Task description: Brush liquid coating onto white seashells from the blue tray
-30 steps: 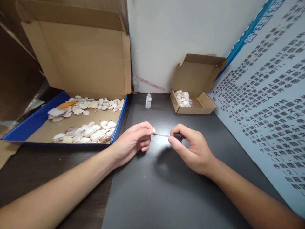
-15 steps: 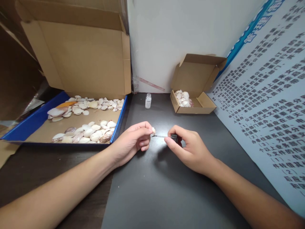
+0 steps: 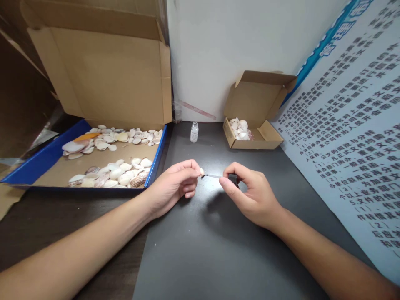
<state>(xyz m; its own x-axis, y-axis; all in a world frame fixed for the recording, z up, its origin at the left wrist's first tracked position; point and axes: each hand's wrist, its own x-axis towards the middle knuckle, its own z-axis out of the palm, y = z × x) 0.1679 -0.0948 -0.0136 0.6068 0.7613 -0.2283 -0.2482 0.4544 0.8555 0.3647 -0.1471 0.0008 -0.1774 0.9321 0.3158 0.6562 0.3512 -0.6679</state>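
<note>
Between thumb and fingers my left hand pinches a small whitish seashell, mostly covered by the fingertips. My right hand is closed on the black cap of a small applicator brush. The brush's thin stem points left, and its dark tip is at the lower edge of the shell; whether they touch I cannot tell. Behind the hands a small clear glass bottle with a white label stands upright, its neck uncapped.
At the left, an open blue-walled cardboard box holds many loose seashells. A smaller open brown box with white shells stands at the back right. A large printed sheet borders the grey tabletop on the right.
My right hand has shifted slightly to the right with the brush, and the brush tip has moved a little right and up. The left hand and shell stay nearly in place.
</note>
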